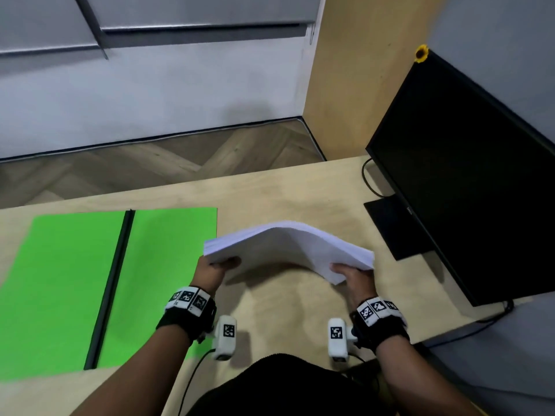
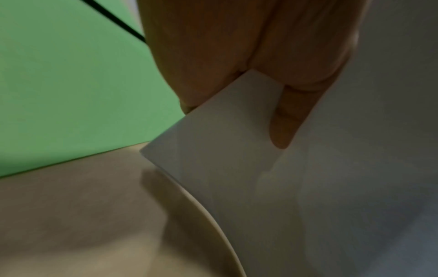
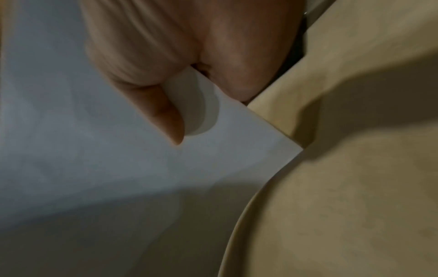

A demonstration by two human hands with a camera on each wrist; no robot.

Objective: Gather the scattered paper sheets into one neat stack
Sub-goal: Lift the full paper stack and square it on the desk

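Observation:
A thick stack of white paper sheets (image 1: 288,247) hangs above the wooden desk (image 1: 285,193), arched upward in the middle. My left hand (image 1: 220,264) grips its left end, thumb under the sheets. My right hand (image 1: 350,273) grips its right end near the front corner. In the left wrist view a finger (image 2: 282,121) lies across the paper (image 2: 237,159) near its corner. In the right wrist view my thumb (image 3: 166,114) presses on the paper (image 3: 94,150) beside its corner.
An open green folder (image 1: 75,283) with a black spine lies on the desk at the left. A black monitor (image 1: 468,187) stands at the right on its base (image 1: 393,226), with a cable behind. Bare desk shows below the stack. Floor lies beyond the far edge.

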